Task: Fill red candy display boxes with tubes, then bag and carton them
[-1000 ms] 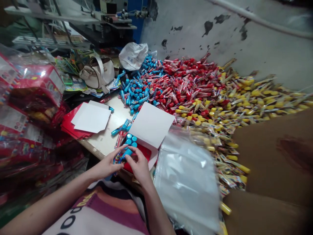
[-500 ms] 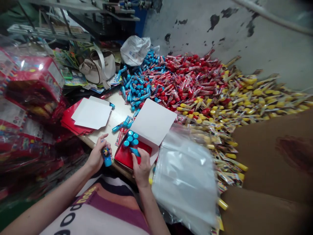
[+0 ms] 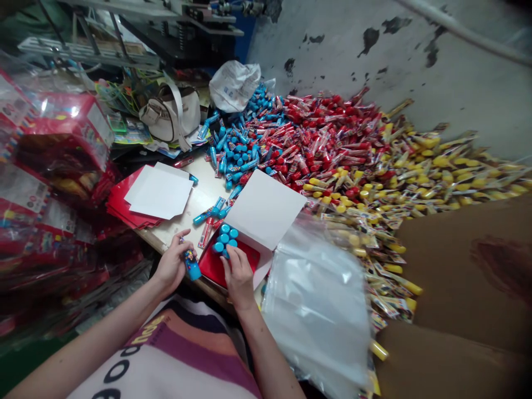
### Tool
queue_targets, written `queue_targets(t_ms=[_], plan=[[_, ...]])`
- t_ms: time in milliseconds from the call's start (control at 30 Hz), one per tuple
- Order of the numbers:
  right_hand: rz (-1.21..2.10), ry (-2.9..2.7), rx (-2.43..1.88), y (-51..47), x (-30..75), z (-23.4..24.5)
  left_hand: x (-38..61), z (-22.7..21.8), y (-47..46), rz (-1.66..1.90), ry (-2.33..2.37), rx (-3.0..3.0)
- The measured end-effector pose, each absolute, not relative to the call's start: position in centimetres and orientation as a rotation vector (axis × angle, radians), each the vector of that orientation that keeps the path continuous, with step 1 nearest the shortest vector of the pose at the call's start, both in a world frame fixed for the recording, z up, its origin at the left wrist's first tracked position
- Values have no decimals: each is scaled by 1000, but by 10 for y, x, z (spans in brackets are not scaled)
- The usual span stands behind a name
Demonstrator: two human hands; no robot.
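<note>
Left hand (image 3: 172, 265) is clenched around a blue-capped tube (image 3: 192, 265) with a printed character label, which tilts with its cap toward the lower right, just inside the front edge of the desk (image 3: 178, 235). Right hand (image 3: 238, 275) rests its fingertips on a cluster of blue-capped tubes (image 3: 223, 239) standing on an open red card (image 3: 215, 270); whether it grips one of them cannot be determined. The white flap (image 3: 265, 209) of the red card rises behind the cluster and extends toward the far edge of the desk.

Beside the right hand, a clear plastic bag (image 3: 316, 310) lies toward the right. Left of the red card, loose blue tubes (image 3: 208, 216) and a red tube (image 3: 205, 233) lie on the desk. Farther left sits a stack of red cards (image 3: 133, 208) topped by white sheets (image 3: 158, 191).

Beyond the far edge of the desk lie three heaps of wrapped items: blue (image 3: 233, 149), red (image 3: 324, 133) and yellow (image 3: 436, 166). Brown cardboard (image 3: 465, 260) borders the yellow heap at right. A beige handbag (image 3: 170, 113) and a white plastic bag (image 3: 234, 86) sit at the far left of the blue heap, and a stained wall (image 3: 353, 55) closes the view.
</note>
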State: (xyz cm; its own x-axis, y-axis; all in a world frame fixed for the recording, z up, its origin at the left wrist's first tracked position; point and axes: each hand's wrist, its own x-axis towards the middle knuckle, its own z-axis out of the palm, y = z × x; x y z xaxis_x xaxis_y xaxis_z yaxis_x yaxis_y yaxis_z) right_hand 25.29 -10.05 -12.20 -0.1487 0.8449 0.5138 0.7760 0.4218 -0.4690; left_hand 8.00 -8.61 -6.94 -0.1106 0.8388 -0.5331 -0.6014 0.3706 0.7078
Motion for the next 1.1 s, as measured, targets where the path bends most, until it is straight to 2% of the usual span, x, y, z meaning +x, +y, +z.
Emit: queue_targets(t_ms=[267,333,500,567,733,867,967,1100], plan=[[-40,-1979,-1567,-103,253,-128,89,-66,-77,1285,1144,148],[98,-1913,-1537,-108,252,-118,92,-68,-76,1296,1140,82],[734,-1790,-1342,-130,237,-92,104,-73,-80,1298,1156,-35],[839,-1711,-1333,-136,230,-90,109,-75,-87,1294,1131,-16],[711,-1506,-1504,-137,246,-93,105,-91,-99,1249,1211,294],[572,-1698,-1488,-134,272,-86,90,-125,-99,1101,1482,799],[471,-1882,-1484,-131,275,-86,84,-152,-101,965,1447,1044],[252,-2153,-1381,-122,263,-94,84,-169,-104,956,1449,1166]])
